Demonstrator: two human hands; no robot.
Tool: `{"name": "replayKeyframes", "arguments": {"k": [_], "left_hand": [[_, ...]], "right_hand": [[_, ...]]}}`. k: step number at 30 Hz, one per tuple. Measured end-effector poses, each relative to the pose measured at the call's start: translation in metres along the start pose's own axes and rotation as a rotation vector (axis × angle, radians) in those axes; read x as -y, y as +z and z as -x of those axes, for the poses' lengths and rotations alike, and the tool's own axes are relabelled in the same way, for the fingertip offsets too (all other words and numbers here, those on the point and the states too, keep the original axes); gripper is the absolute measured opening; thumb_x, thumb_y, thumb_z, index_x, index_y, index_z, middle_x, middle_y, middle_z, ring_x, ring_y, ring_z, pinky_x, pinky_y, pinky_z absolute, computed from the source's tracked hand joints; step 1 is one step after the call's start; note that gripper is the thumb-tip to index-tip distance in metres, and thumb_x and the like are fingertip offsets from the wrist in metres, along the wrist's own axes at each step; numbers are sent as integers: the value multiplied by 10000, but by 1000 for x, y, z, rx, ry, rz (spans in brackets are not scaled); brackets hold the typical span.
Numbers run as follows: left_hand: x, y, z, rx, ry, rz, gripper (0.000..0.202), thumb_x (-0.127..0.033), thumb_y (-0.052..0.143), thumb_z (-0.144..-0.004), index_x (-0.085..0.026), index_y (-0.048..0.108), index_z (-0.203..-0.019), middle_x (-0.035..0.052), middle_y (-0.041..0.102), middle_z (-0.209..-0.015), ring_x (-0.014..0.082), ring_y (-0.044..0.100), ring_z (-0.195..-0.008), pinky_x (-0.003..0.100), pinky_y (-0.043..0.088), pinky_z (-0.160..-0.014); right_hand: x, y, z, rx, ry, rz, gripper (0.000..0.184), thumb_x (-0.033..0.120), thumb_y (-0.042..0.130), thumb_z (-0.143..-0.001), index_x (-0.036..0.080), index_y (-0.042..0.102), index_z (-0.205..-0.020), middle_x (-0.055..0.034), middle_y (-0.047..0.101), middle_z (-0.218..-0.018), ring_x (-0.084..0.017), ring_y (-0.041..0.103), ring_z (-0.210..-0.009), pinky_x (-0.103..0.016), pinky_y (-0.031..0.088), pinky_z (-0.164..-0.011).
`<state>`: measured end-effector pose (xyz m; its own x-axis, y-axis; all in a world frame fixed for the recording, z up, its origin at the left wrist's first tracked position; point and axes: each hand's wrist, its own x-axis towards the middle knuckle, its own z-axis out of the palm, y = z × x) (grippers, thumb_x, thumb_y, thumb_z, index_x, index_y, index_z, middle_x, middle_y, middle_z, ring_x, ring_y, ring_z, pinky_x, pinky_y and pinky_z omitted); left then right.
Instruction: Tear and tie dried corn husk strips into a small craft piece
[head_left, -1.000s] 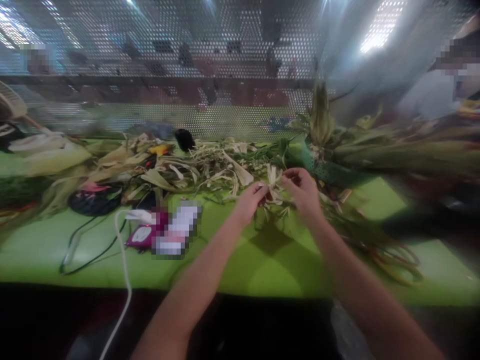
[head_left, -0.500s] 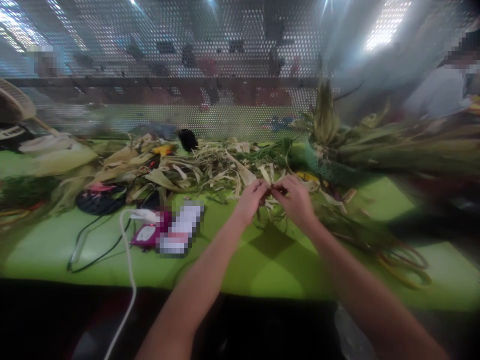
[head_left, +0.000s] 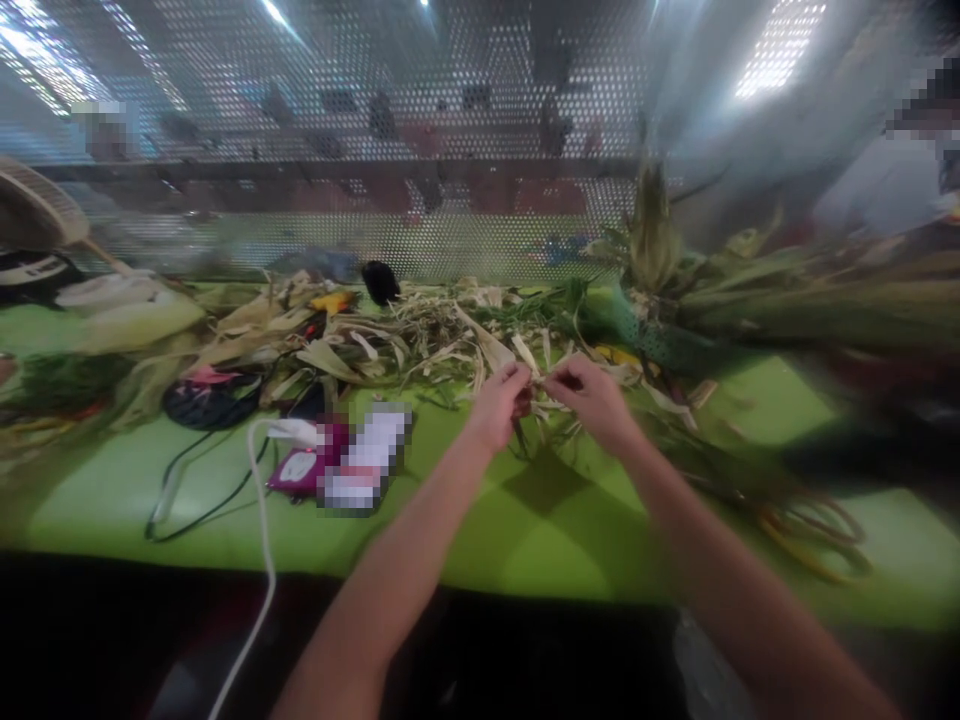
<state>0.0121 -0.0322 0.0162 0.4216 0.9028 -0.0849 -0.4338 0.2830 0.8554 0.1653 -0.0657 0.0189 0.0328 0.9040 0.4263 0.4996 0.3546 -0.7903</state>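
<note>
My left hand (head_left: 501,405) is closed, its thumb and fingers pinching a pale dry corn husk (head_left: 523,352) whose strips stick up above the fingertips. Facing it from the right, my right hand (head_left: 594,396) pinches at the same small bunch, a little apart from the left fingers. Thin strips hang below both hands; exactly what lies between the right fingertips is hidden. Behind the hands spreads a pile of dried husks (head_left: 427,335) in pale and greenish strips.
A green table (head_left: 480,540) lies below. To the left are a purple power bank (head_left: 300,470) with a white cable (head_left: 264,540), a blurred-out phone (head_left: 371,455) and a black round bag (head_left: 210,400). Long green leaves (head_left: 780,310) extend at right. A person (head_left: 885,185) is at far right.
My right hand has drawn slightly away from the left, widening the gap between the fingertips. The whole view has shifted slightly, with table items appearing a little further right.
</note>
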Motion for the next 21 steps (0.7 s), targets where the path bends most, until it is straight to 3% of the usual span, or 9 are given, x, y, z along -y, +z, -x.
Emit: {"name": "replayKeyframes", "arguments": {"k": [4, 9, 16, 21], "left_hand": [[1, -3, -3, 32, 28, -60, 380, -457, 742, -734, -177, 498, -813, -58, 441, -616, 31, 350, -473, 173, 190, -439], [1, -4, -2, 80, 63, -114, 345, -467, 681, -794, -170, 507, -809, -44, 454, -636, 36, 336, -482, 193, 190, -453], [-5, -7, -1, 83, 39, -329, 330, -433, 682, -796, -171, 489, -741, -40, 419, -601, 56, 330, -493, 221, 194, -477], [-4, -8, -1, 111, 79, -342, 320, -437, 639, -826, -174, 485, -729, -47, 363, -587, 63, 298, -496, 235, 189, -490]], "right_hand": [[-1, -2, -3, 34, 160, -235, 260, 464, 624, -842, 208, 623, -887, 8, 582, -755, -143, 505, -689, -268, 402, -618], [-2, -1, -4, 87, 186, -211, 283, 462, 685, -778, 193, 612, -728, 28, 521, -643, -121, 426, -598, -263, 343, -564], [-9, 0, -4, -48, -14, 12, 151, 326, 623, -834, 204, 592, -749, 1, 558, -703, -155, 491, -673, -286, 376, -632], [-11, -2, -4, -87, -120, 133, 156, 283, 610, -837, 205, 568, -709, -9, 555, -706, -170, 505, -697, -298, 384, -654]]}}
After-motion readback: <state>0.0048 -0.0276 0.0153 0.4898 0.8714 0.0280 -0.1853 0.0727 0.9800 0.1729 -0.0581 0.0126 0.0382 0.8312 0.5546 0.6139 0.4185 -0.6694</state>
